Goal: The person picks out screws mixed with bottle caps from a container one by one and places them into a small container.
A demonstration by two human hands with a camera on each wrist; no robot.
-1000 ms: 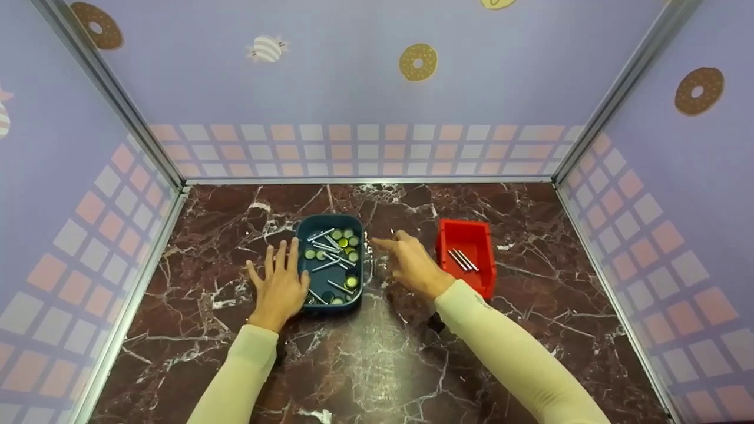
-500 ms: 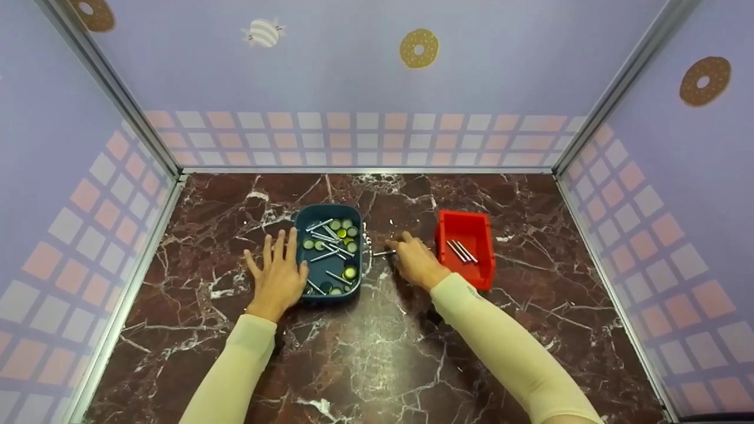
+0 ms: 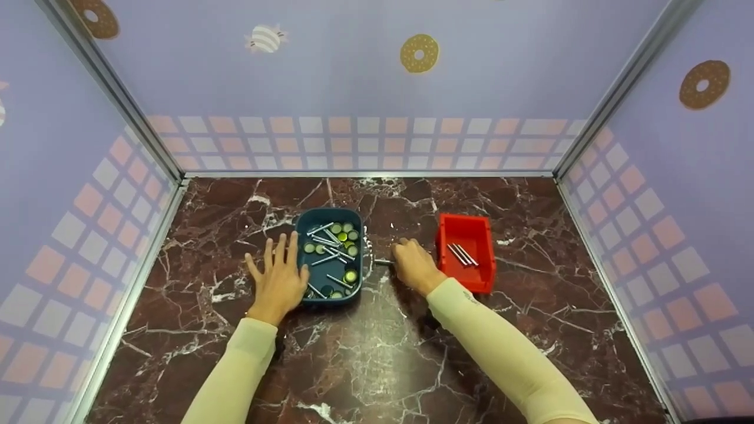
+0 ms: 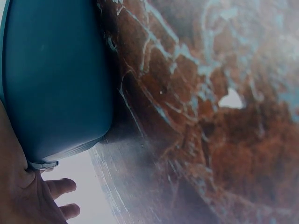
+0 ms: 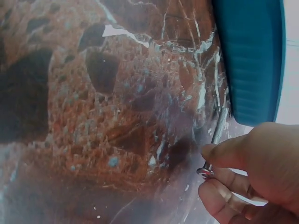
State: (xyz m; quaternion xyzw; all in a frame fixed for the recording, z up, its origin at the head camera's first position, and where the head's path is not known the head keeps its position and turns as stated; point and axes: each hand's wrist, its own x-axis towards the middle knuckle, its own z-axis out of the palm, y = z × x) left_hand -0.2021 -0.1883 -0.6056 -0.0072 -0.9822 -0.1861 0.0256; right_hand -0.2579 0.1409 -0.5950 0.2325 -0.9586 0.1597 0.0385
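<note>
A metal screw [image 3: 384, 261] is pinched between the thumb and fingers of my right hand [image 3: 416, 266], low over the table between the two containers. In the right wrist view the threaded shank of the screw [image 5: 219, 125] points towards the blue tray, and its rounded head shows by the fingers. My left hand [image 3: 277, 288] lies with spread fingers against the left side of the dark blue tray [image 3: 318, 274]. Inside that tray are several loose screws [image 3: 323, 259] and round greenish-yellow caps [image 3: 350, 276].
To the right stands a red bin [image 3: 469, 227] with several screws [image 3: 463, 255] lying side by side in it. Purple patterned walls [image 3: 365, 76] enclose the marbled brown table [image 3: 377, 353] at the back and both sides.
My right hand's index finger was stretched out beside the tray; it has drawn back and the fingers have curled onto the screw. My left hand stays at the tray.
</note>
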